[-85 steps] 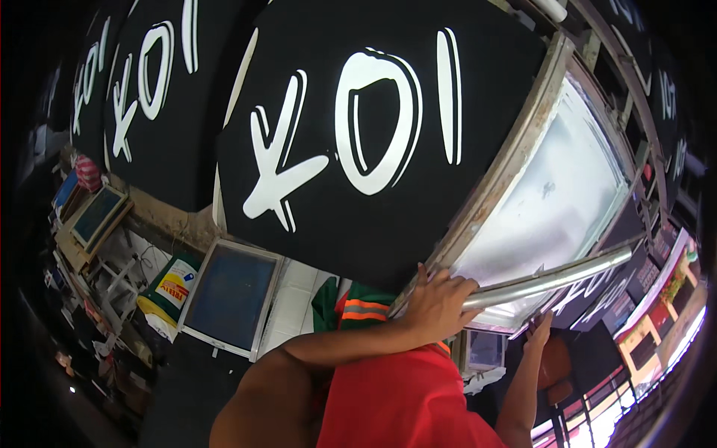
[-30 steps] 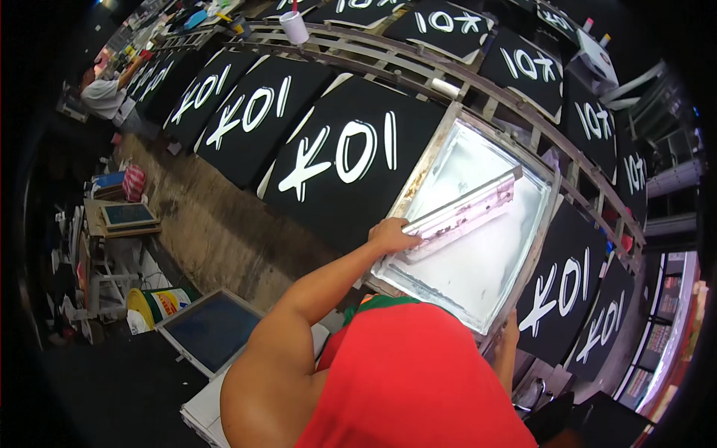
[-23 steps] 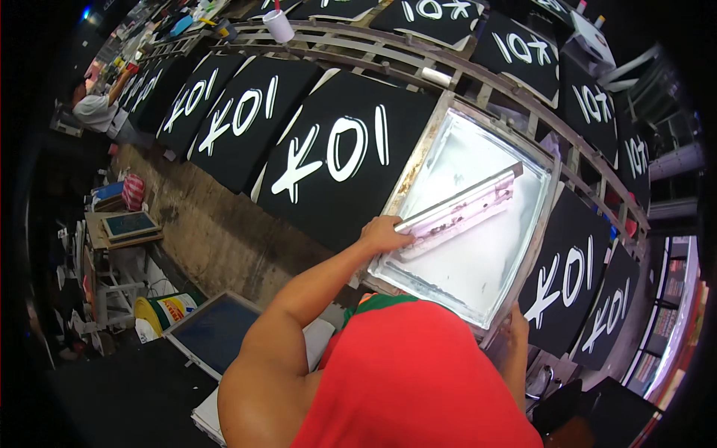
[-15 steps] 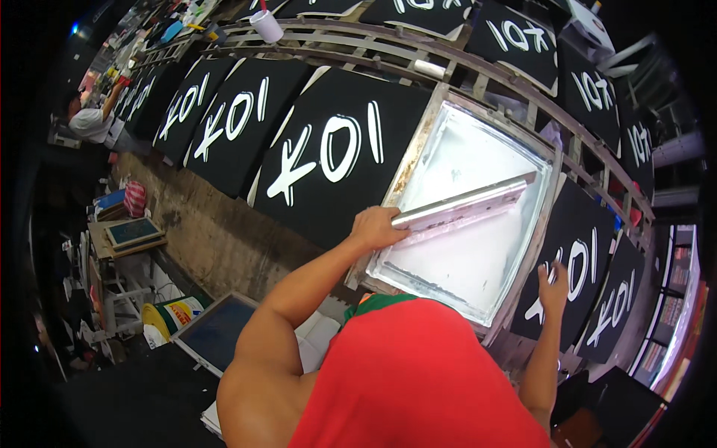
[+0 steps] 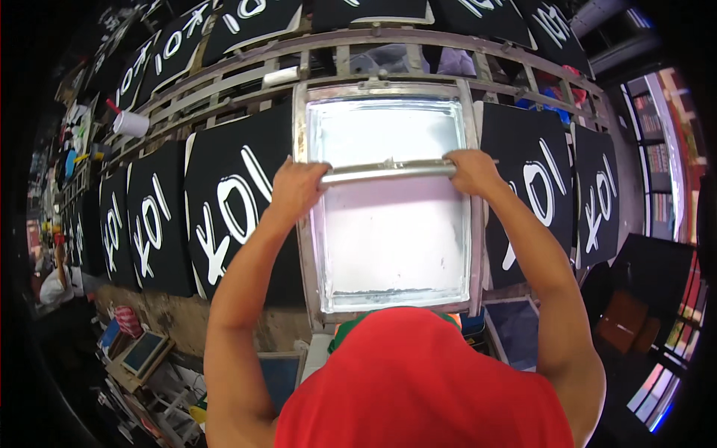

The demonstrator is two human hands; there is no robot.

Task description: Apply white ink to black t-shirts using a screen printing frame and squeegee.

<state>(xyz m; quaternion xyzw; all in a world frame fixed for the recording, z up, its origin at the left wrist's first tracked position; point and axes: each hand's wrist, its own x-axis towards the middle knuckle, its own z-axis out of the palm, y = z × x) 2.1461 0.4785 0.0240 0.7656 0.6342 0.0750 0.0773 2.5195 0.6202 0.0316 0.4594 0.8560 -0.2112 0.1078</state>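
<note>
A metal-framed printing screen [image 5: 302, 224] with a pale mesh lies flat in front of me on a long wooden table. A long grey squeegee bar [image 5: 388, 171] spans the screen's upper part. My left hand [image 5: 296, 187] grips the bar's left end. At the bar's right end my right hand [image 5: 469, 169] is closed around it. Black fabric panels with white printed shapes lie to the left [image 5: 224, 209] and to the right [image 5: 534, 194] of the screen.
More black printed panels [image 5: 134, 224] run along the table and across a second row [image 5: 246, 22] behind a wooden frame rail [image 5: 224, 75]. A white cup [image 5: 131, 124] sits on the rail at left. Spare framed screens [image 5: 146, 351] lean on the floor below left. Another person [image 5: 54, 280] is at far left.
The view has turned square onto the screen. My right hand has come up from the screen's side and taken the bar's right end; my left hand keeps its grip on the left end.
</note>
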